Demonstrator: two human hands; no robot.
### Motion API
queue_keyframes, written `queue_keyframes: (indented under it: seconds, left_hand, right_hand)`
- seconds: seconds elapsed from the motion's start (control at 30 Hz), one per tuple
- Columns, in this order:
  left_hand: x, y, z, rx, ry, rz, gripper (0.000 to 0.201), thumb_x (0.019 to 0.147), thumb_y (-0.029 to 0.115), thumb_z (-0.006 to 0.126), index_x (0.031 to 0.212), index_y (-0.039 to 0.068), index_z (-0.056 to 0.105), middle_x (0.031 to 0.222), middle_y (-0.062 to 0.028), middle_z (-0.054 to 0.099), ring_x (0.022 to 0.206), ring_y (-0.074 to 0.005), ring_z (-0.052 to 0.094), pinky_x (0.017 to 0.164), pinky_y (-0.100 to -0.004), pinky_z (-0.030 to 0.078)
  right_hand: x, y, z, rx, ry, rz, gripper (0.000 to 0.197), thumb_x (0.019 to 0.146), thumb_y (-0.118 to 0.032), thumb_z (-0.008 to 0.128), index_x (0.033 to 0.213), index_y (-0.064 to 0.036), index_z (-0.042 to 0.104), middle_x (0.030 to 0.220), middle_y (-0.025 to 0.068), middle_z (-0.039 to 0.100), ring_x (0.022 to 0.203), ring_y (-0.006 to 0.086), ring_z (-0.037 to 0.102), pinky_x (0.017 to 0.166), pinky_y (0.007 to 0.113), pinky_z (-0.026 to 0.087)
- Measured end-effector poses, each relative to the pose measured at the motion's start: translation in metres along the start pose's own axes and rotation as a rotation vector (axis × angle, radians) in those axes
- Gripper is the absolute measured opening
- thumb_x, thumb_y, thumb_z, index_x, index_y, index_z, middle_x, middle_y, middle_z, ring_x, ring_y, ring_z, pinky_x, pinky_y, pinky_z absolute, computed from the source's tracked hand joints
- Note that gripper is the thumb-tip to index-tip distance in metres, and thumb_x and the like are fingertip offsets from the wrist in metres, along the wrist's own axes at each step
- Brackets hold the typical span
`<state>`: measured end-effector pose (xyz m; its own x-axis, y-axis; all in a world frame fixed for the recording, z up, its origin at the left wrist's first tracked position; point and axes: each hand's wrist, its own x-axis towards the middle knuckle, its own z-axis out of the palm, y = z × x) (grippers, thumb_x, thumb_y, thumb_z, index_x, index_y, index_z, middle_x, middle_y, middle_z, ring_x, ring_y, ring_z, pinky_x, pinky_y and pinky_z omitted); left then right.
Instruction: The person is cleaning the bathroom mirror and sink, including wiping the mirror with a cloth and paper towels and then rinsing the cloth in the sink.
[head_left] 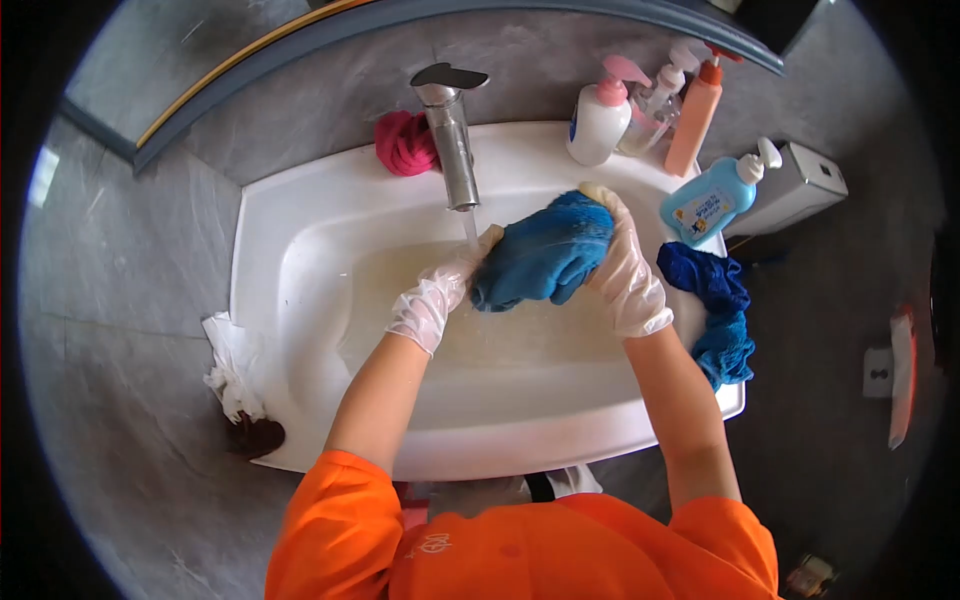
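A wet blue cloth (545,250) is stretched between my two gloved hands over the white sink (520,440). On its left end, near the running faucet (455,150), my left hand (455,275) is closed. My right hand (625,265) grips the other end, its fingers curled over the cloth's top edge. Both hands wear thin whitish disposable gloves. From the spout a stream of water (470,228) falls beside the left hand's fingers. Cloudy water (530,340) lies in the basin below. Parts of the fingers are hidden behind the cloth.
A crumpled pink cloth (405,143) lies left of the faucet. Pump bottles, among them a white one (598,115) and a light blue one (712,200), stand at the back right. Dark blue cloths (710,285) drape over the right rim. White cloth (232,365) hangs at the left rim.
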<state>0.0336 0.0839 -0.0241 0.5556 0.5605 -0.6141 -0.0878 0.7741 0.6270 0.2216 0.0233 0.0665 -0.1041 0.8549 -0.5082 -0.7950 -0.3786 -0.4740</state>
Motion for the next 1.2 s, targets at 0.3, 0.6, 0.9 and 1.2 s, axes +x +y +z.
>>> queue_keyframes:
  seconds: [0.3, 0.6, 0.9, 1.2]
  left_hand:
    - [-0.029, -0.013, 0.004, 0.037, -0.228, 0.354, 0.051, 0.08, 0.01, 0.066, 0.123, 0.003, 0.04, 0.116, -0.0096, 0.052, 0.105, -0.0171, 0.052, 0.092, -0.0326, 0.041]
    - [-0.049, -0.006, -0.007, 0.287, 0.134, 0.143, 0.057, 0.08, 0.017, 0.068, 0.127, 0.004, 0.039, 0.112, -0.0105, 0.055, 0.102, -0.0159, 0.053, 0.086, -0.0297, 0.043]
    - [-0.02, -0.036, 0.018, -0.213, -0.277, 0.008, 0.044, 0.089, 0.033, 0.057, 0.12, 0.003, 0.046, 0.109, -0.0105, 0.059, 0.104, -0.0218, 0.056, 0.089, -0.0377, 0.046]
    - [-0.034, -0.03, -0.02, -0.314, -0.175, 0.191, 0.028, 0.091, 0.011, 0.051, 0.112, -0.007, 0.051, 0.102, -0.0167, 0.062, 0.094, -0.0257, 0.062, 0.089, -0.0369, 0.049]
  right_hand:
    - [0.013, -0.014, -0.028, 0.232, -0.215, -0.22, 0.021, 0.081, -0.023, 0.056, 0.078, -0.0029, 0.063, 0.076, 0.0118, 0.065, 0.07, 0.0265, 0.061, 0.07, 0.04, 0.051]
    - [0.016, -0.009, -0.005, 0.267, -0.333, -0.28, 0.027, 0.081, -0.028, 0.057, 0.082, -0.0024, 0.063, 0.078, 0.0123, 0.065, 0.073, 0.0278, 0.062, 0.073, 0.042, 0.051]
    - [0.023, 0.002, 0.003, 0.182, -0.335, -0.336, 0.026, 0.083, -0.029, 0.055, 0.08, -0.0035, 0.063, 0.078, 0.0118, 0.065, 0.071, 0.028, 0.062, 0.069, 0.042, 0.052]
    - [0.028, -0.002, -0.027, 0.158, -0.291, -0.509, 0.024, 0.083, -0.027, 0.054, 0.084, -0.0044, 0.062, 0.082, 0.0105, 0.065, 0.076, 0.026, 0.061, 0.074, 0.04, 0.051]
